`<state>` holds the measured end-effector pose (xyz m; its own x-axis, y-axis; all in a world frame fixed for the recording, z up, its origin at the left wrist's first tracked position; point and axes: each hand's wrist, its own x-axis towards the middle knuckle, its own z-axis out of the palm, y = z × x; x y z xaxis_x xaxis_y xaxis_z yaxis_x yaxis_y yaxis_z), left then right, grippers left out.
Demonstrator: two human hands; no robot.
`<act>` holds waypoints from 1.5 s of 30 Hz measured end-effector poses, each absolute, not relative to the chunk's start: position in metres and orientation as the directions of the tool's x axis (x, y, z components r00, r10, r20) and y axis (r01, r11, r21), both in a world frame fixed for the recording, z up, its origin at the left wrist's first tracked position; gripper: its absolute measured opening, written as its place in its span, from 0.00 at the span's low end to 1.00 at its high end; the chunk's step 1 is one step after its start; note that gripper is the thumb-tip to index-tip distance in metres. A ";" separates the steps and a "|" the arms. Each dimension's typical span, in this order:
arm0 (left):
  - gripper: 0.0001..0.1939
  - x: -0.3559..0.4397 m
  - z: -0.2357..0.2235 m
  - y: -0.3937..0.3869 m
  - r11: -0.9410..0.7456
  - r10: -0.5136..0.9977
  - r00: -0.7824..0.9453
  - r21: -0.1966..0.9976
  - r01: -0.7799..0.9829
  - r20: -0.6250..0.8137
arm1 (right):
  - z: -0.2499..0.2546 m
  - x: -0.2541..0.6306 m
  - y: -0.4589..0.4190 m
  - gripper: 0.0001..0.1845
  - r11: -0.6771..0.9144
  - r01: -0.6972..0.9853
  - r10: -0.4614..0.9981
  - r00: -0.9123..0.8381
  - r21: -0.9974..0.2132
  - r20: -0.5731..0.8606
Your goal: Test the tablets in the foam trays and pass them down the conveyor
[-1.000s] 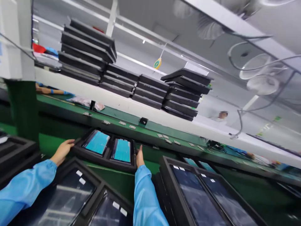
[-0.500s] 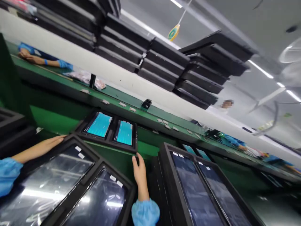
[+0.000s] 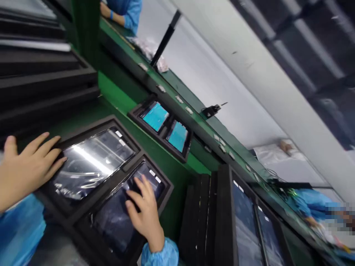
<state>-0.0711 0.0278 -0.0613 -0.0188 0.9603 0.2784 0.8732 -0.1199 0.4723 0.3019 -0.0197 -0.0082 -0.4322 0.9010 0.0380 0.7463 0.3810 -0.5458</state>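
Right hand (image 3: 145, 210) has moved over the near tray (image 3: 108, 186), left hand (image 3: 29, 168) at its edge, both splayed. Tray stacks (image 3: 41, 82) flank it.

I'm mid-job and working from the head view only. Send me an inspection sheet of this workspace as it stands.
Surface: green bench, partly hidden by trays.
Job's things: near tray holding left screen and right screen, both dark, two white labels each; far tray with two turquoise displays.
Clutter: small pale pieces along the ledge; black stacks at left and right.
Hands: left hand spread at left screen's edge, contact unclear; right hand over right screen, fingers bent; neither grasps anything.
Cables: thin dark ones beyond the right stack, ends unclear.
Surroundings: co-workers' blue sleeves across the bench; white shelf overhead.
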 end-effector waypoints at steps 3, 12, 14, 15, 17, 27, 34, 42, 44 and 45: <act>0.24 -0.062 -0.054 -0.002 0.044 0.958 -0.147 0.381 0.924 0.245 | -0.016 0.271 -0.019 0.17 0.599 0.633 0.706 -0.707 -0.490 -0.049; 0.18 -0.075 -0.074 0.001 0.142 0.933 -0.293 0.533 0.834 0.211 | -0.035 0.245 -0.012 0.20 0.720 0.574 0.576 -0.808 -0.391 -0.125; 0.18 -0.073 -0.077 0.000 0.137 0.926 -0.306 0.558 0.818 0.221 | -0.035 0.244 -0.012 0.20 0.736 0.576 0.576 -0.809 -0.356 -0.117; 0.17 -0.072 -0.078 0.001 0.134 0.924 -0.311 0.570 0.811 0.224 | -0.035 0.244 -0.012 0.21 0.743 0.577 0.579 -0.808 -0.340 -0.107; 0.17 -0.071 -0.080 0.002 0.131 0.922 -0.317 0.588 0.798 0.224 | -0.037 0.244 -0.012 0.21 0.752 0.578 0.584 -0.807 -0.317 -0.087; 0.15 -0.069 -0.075 0.006 0.135 0.920 -0.334 0.638 0.758 0.203 | -0.038 0.251 -0.005 0.25 0.763 0.555 0.611 -0.787 -0.332 0.089; 0.22 -0.052 -0.094 -0.040 0.131 0.868 -0.424 0.704 0.698 0.259 | -0.037 0.319 -0.014 0.20 0.133 0.822 0.934 0.083 -0.553 0.348; 0.28 -0.038 -0.100 -0.023 0.096 0.870 -0.463 0.865 0.493 0.167 | -0.054 0.341 -0.037 0.39 -0.214 0.716 0.920 0.377 -0.664 0.110; 0.26 -0.042 -0.095 -0.005 0.051 0.882 -0.429 0.863 0.503 0.198 | -0.057 0.336 -0.042 0.35 -0.185 0.724 0.914 0.375 -0.664 0.155; 0.25 -0.045 -0.092 0.004 0.021 0.887 -0.405 0.858 0.513 0.220 | -0.059 0.333 -0.046 0.33 -0.160 0.736 0.914 0.362 -0.657 0.184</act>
<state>-0.0445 0.0037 -0.0924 -0.4049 0.8874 0.2204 0.5128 0.0209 0.8582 0.3330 -0.0462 -0.0588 0.3620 0.9139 0.1837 0.7364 -0.1595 -0.6574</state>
